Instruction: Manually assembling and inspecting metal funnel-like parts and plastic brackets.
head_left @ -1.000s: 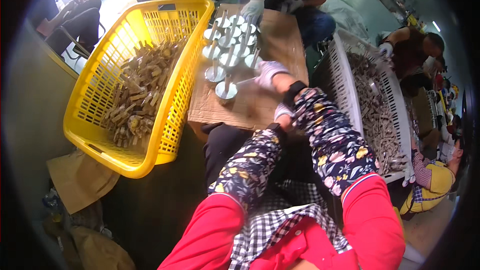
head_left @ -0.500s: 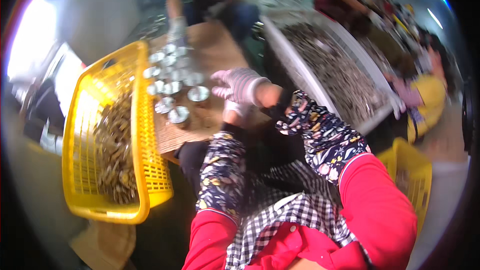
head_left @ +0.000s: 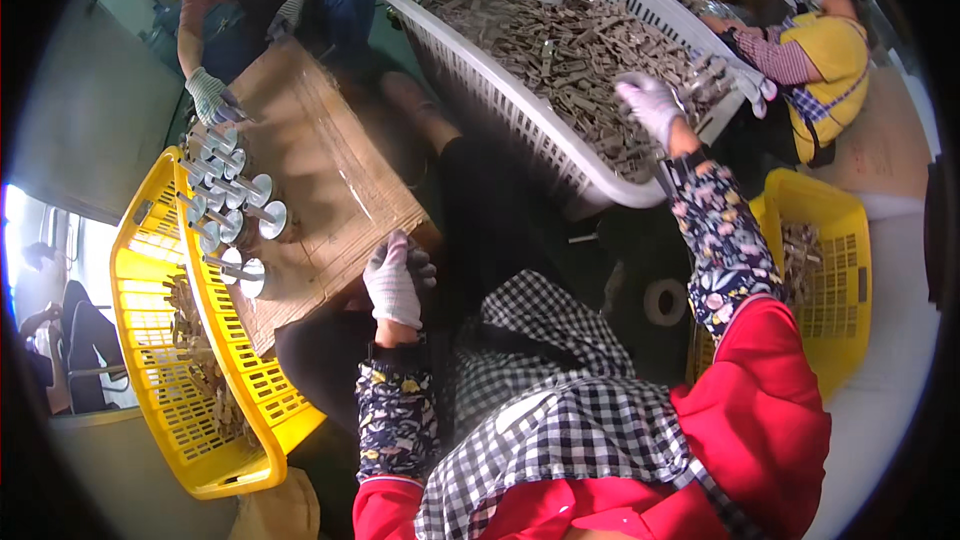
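My left hand (head_left: pixel 397 282), in a pale glove with grey fingers, is beside the near right corner of a cardboard-topped work surface (head_left: pixel 325 165). Its fingers are curled in; whatever they may hold is hidden. My right hand (head_left: pixel 652 108), gloved too, hovers over a white basket (head_left: pixel 535 125) heaped with small grey-brown metal parts (head_left: pixel 560 50). Its fingers are stretched out and a little blurred, with nothing visible in them. Several silver round discs with rod stems (head_left: pixel 236 198) are grouped at the left side of the cardboard.
A yellow basket (head_left: pixel 195 290) with brownish parts leans left of the cardboard; another yellow basket (head_left: pixel 835 290) stands right. A tape roll (head_left: pixel 664 302) lies on the floor. A co-worker's gloved hand (head_left: pixel 212 98) is by the discs; a person in yellow (head_left: pixel 825 70) sits right.
My right hand has gone from the cardboard to above the white basket. My left hand has drawn apart from it to the cardboard's corner. The view has swung right.
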Available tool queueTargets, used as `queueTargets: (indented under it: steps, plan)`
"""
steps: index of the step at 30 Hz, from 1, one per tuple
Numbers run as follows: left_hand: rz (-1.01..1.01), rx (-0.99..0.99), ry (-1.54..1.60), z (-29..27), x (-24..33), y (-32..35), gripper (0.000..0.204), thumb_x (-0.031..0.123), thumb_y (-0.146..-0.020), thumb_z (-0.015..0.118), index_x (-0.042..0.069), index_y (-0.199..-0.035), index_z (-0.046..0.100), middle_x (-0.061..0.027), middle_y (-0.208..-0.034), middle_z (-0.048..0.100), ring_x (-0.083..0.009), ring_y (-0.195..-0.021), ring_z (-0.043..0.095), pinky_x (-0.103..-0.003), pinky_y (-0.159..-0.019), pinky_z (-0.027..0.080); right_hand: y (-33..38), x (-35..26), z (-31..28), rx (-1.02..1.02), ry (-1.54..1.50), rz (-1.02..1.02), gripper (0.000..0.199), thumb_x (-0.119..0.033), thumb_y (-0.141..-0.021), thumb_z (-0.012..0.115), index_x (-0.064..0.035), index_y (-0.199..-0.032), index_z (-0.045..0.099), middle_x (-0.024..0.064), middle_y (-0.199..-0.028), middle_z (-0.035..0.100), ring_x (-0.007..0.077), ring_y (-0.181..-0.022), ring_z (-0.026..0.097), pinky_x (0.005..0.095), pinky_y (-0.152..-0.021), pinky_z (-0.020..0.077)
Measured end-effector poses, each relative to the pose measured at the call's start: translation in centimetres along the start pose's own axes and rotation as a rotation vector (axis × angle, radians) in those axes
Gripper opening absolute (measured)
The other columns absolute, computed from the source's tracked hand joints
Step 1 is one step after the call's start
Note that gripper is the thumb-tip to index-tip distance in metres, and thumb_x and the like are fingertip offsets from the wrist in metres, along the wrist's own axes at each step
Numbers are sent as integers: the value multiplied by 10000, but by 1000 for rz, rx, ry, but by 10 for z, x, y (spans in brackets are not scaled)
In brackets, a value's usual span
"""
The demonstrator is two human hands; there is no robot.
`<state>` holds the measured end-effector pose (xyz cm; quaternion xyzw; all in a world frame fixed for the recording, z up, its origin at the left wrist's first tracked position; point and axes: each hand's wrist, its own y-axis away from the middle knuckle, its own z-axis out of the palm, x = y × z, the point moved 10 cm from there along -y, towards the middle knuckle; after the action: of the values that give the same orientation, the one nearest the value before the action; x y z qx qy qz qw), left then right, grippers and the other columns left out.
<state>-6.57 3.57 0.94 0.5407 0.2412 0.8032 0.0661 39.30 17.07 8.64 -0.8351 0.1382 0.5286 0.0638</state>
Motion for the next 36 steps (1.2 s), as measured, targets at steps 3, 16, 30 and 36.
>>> queueTargets:
  steps: [3, 16, 30, 36]
  plan:
    - [2, 51, 3, 6, 4, -5, 196, 284, -886, 578, 103, -812, 564, -22, -599, 544, -147, -453, 534, -257, -387, 433, -98, 1, 39, -33, 411, -141, 261, -282, -809, 593, -63, -934, 656, 110, -904, 665, 250, -788, 625, 346, -716, 493]
    - [-90, 183, -25, -41, 19, 4, 284, 316, -849, 637, 38, -810, 597, -49, -600, 588, -126, -476, 552, -226, -449, 450, -129, -40, 144, -158, 1300, -411, 341, -95, -837, 487, -156, -1161, 576, 147, -1202, 547, 334, -1124, 501, 401, -931, 422]
    - [-219, 157, 208, -64, -44, -21, 243, 274, -845, 649, 40, -818, 588, -47, -613, 587, -141, -495, 533, -246, -465, 414, -111, -50, 128, 63, 739, -574, 399, -331, -946, 433, -166, -1310, 430, 148, -1057, 601, 291, -910, 596, 387, -814, 448]
    - [-90, 133, 134, -60, -48, -23, 275, 286, -834, 668, 17, -841, 609, -53, -610, 601, -125, -490, 535, -231, -471, 423, 76, -119, 260, -687, -75, -339, 491, -19, -856, 435, -179, -1319, 458, -52, -794, 553, -12, -570, 429, 102, -459, 322]
